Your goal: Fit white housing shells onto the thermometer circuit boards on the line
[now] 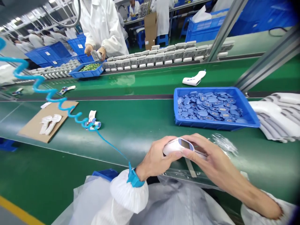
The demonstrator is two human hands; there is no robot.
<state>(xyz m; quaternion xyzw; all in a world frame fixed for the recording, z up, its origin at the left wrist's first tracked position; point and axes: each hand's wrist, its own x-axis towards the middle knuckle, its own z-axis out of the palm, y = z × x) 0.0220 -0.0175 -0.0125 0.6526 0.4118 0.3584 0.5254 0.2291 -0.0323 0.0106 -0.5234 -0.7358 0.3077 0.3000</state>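
Observation:
Both my hands hold a white thermometer-gun housing (174, 144) with a small screen, just above the near edge of the green belt. My left hand (156, 159) wraps its rear end, fingers closed. My right hand (206, 156) presses over the front, thumb by the screen. A blue wrist strap (134, 178) with a coiled blue cord (53, 93) sits on my left wrist. A clear plastic film scrap (223, 143) lies just beyond my right hand.
A blue tray (252, 117) of blue button pads sits ahead right, with white housings (276, 115) stacked beside it. A cardboard sheet (32, 129) with white parts lies left. A loose white gun (193, 79) lies on the far belt. A person in white (103, 25) works opposite, near rows of housings.

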